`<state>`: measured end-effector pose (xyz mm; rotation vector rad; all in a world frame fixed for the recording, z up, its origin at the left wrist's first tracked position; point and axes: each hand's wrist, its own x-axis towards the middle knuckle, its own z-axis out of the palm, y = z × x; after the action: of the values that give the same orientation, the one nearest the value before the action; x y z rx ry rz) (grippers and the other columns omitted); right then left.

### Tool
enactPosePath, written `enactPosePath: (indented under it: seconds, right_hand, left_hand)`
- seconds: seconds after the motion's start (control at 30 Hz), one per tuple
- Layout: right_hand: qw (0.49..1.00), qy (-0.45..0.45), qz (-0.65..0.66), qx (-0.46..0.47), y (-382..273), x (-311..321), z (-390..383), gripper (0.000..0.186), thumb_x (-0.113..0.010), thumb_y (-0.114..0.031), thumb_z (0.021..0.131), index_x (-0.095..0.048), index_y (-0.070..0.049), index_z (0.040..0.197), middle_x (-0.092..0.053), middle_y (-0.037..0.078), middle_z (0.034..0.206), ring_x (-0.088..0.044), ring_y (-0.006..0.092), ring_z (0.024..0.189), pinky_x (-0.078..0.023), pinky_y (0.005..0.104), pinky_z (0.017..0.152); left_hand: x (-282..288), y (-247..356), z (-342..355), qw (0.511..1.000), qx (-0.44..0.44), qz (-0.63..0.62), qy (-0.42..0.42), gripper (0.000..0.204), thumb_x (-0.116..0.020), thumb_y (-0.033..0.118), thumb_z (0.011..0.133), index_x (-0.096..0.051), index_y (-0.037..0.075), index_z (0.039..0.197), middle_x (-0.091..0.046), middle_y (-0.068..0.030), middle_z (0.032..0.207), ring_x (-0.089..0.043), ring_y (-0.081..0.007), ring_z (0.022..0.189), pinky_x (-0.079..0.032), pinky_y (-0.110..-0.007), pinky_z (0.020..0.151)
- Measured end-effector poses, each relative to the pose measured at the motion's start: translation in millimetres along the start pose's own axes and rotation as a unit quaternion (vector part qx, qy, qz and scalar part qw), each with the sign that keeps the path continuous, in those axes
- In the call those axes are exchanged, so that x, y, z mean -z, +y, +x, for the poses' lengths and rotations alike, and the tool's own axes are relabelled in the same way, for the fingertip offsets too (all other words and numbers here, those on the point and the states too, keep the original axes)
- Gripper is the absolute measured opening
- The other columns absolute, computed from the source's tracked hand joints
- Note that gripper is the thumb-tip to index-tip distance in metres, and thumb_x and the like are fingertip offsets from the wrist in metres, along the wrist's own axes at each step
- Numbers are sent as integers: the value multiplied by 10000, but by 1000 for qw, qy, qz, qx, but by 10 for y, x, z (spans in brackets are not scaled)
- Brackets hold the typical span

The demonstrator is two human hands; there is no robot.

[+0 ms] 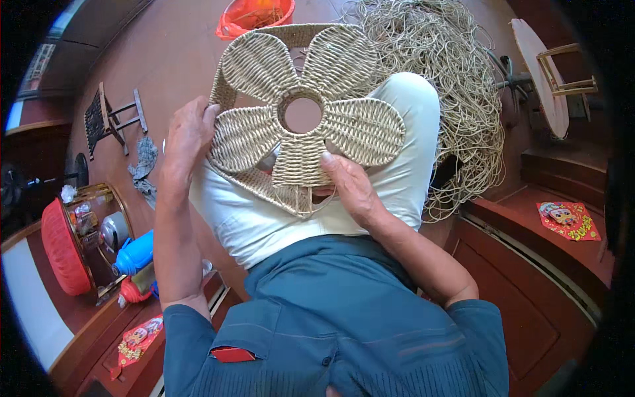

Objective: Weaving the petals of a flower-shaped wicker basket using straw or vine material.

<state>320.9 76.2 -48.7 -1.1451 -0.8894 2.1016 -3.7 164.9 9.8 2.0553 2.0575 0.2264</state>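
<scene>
Flower-shaped woven-cord panel (304, 149): tan, ribbed weave.
Tangled thin-cord heap (456, 86): pale tan. Fabric trousers (413, 122): plain off-white. Short-sleeved fabric shirt (344, 304): teal, fine dark vertical lines.

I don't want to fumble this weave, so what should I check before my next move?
1. Woven flower piece over the lap: ok.
2. Right hand on the work, thumb against the lowest panel: ok.
3. Left hand secure at the left edge: cannot tell; its hold is partly hidden.
4. Central ring unobstructed: ok.
5. Cord pile untangled: not ok; it's a loose, jumbled heap.
</scene>
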Motion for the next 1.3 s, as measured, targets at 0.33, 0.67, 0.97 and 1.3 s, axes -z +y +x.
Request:
enactPosePath:
  seconds: [0.33, 0.67, 0.97, 1.3]
  right_hand:
    - [991, -111, -26, -73, -878, 1260, -744, 441, -592, -306, 1119, -756, 82, 1250, -764, 228, 1235, -746, 327, 1137, -644, 413, 942]
    - [909, 412, -39, 53, -322, 3217, 287, 352, -622, -269, 1101, -718, 18, 1281, -784, 101, 1095, -765, 184, 995, -605, 329, 837]
    - [695, 473, -536, 77, -562, 4108, 1047, 471, -638, -224, 923, -714, -11, 1337, -596, 239, 1518, -555, 406, 1419, -428, 473, 1222]
    - [668, 433, -605, -17, -854, 4793, 1571, 596, -653, -278, 936, -631, -100, 1504, -459, 176, 1676, -469, 412, 1509, -389, 514, 1259]
  left_hand:
    - [71, -185, -164, 925, 189, -304, 127, 227, -675, 244, 1092, -780, 44, 1108, -703, -20, 793, -597, -50, 648, -476, -238, 566]
    - [-123, -547, -259, 859, 215, -417, 206, 224, -672, 319, 1110, -759, 112, 1115, -670, 63, 794, -490, 15, 603, -313, -163, 518]
    - [-7, -342, -313, 844, 200, -433, 245, 191, -657, 247, 1109, -741, 80, 1071, -658, 51, 773, -460, 16, 599, -319, -156, 531]
    - [107, -180, -416, 868, 198, -377, 255, 238, -600, 232, 1127, -710, 48, 1024, -651, 8, 845, -451, -14, 623, -315, -190, 544]
